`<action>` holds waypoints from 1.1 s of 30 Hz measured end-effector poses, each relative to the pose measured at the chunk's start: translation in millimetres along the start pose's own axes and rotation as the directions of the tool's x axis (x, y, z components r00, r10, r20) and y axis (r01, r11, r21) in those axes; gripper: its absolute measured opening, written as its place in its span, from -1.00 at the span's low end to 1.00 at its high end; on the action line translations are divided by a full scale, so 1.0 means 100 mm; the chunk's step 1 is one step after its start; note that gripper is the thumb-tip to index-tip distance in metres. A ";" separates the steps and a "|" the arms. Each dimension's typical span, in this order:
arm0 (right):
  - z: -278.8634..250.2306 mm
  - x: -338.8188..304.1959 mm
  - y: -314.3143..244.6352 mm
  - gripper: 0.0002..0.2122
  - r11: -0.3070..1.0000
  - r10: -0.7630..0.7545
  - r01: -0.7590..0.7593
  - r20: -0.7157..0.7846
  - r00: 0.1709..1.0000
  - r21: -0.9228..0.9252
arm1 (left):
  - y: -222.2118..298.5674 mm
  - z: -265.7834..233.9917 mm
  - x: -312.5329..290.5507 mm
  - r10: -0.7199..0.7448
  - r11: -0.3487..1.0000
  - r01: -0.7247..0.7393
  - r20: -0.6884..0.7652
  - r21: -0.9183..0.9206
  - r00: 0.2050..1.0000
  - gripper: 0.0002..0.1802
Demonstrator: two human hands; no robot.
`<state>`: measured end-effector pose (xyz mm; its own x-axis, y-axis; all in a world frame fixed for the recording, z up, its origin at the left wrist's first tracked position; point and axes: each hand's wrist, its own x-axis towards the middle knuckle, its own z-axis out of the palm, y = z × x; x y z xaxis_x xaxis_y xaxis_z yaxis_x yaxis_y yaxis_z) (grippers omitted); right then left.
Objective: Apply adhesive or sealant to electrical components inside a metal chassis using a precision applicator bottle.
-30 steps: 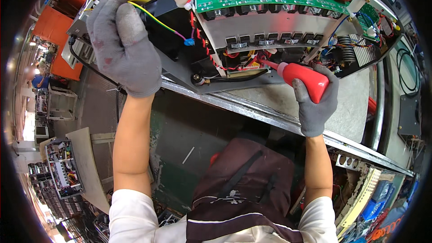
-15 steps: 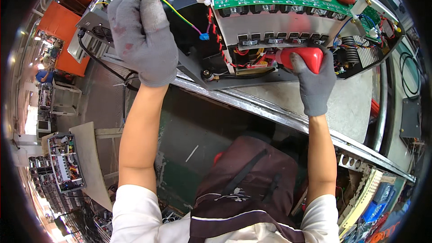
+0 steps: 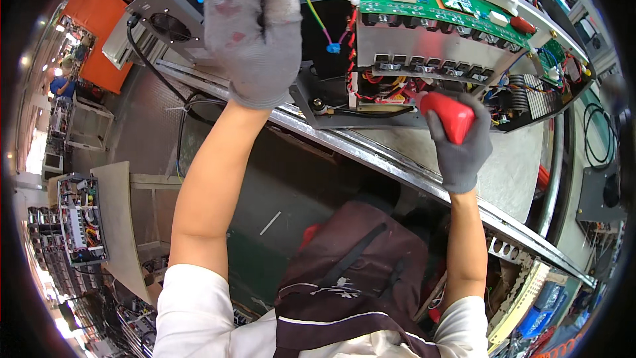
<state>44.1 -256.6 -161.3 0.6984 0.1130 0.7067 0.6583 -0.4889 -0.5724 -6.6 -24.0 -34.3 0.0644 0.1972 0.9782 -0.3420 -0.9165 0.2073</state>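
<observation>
A worker in a white shirt and dark apron leans over a steel workbench (image 3: 510,179), both arms raised and both hands in grey gloves. The right hand (image 3: 459,146) closes its fingers around a red-handled screwdriver (image 3: 448,114), its tip buried among red wiring inside the open metal chassis (image 3: 371,106) lying on the bench. That chassis holds a green circuit board (image 3: 430,6), a finned aluminium heat sink and bundled wires, while the left hand (image 3: 253,26), farther up, lies fingers together and curled over its top left edge beside a yellow wire.
</observation>
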 end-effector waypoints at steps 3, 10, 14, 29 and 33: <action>-0.01 -0.25 0.06 -0.50 0.998 -0.051 0.050 0.023 0.998 0.039 | -0.03 -0.09 0.03 0.026 0.999 -0.028 0.132 0.019 0.991 -0.85; 0.03 -0.49 0.17 -0.56 0.794 0.474 -0.333 -0.175 0.863 0.508 | -0.08 -0.11 0.05 0.028 0.999 -0.027 0.068 -0.023 0.997 -0.82; -0.11 -0.43 0.15 -0.59 0.643 0.591 -0.429 -0.055 0.805 0.634 | -0.56 0.21 0.04 0.412 0.883 -0.451 -0.249 -0.128 0.877 -0.79; -0.05 -0.30 -0.24 -0.53 0.701 0.500 -0.403 -0.002 0.866 0.588 | -0.20 -0.28 0.10 0.175 0.977 -0.184 0.088 0.105 0.981 -0.67; -0.01 -0.34 -0.23 -0.57 0.809 0.432 -0.357 -0.061 0.900 0.467 | -0.21 -0.29 0.10 0.179 0.976 -0.187 0.084 0.111 0.980 -0.67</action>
<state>4.8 -249.8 -171.3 0.8956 -0.1618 0.4143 0.4148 -0.0325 -0.9094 -25.5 7.3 -29.1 0.0809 0.0003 0.9967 -0.2422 -0.9700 0.0199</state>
